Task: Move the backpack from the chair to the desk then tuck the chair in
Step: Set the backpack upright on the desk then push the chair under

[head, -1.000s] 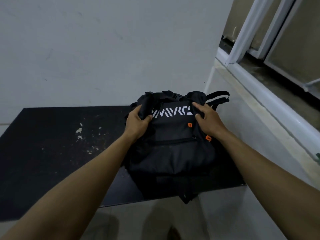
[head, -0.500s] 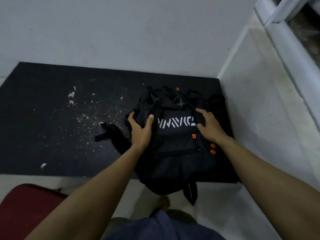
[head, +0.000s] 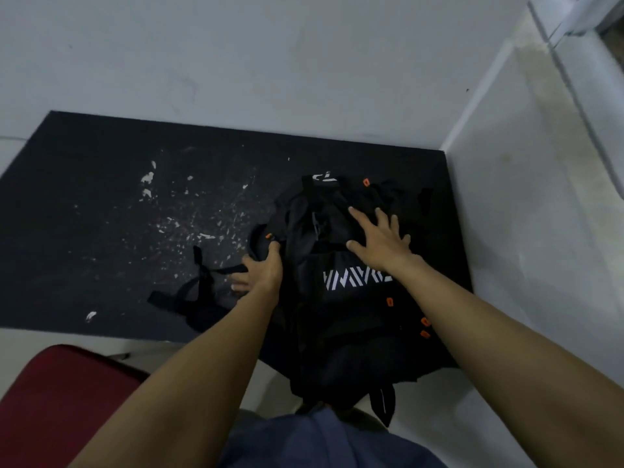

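The black backpack (head: 351, 319), with white lettering and small orange tabs, lies flat on the right end of the black desk (head: 101, 231). Its bottom hangs over the desk's front edge. My right hand (head: 381, 241) rests flat on the upper part of the bag, fingers spread. My left hand (head: 261, 270) sits against the bag's left side, thumb up by a strap loop and fingers splayed on the desk. A loose strap (head: 189, 295) trails left across the desk. The chair's dark red seat (head: 57, 407) shows at the lower left, pulled out from the desk.
The desk stands in a corner, with a grey wall (head: 304, 62) behind it and a white wall (head: 523, 231) along its right end. White scuff marks dot the desk's middle. My blue-clad legs are at the bottom.
The backpack has gone from upright in both hands to lying flat further back on the desk. My right hand moved up onto its top and flattened. My left hand loosened at the bag's side.
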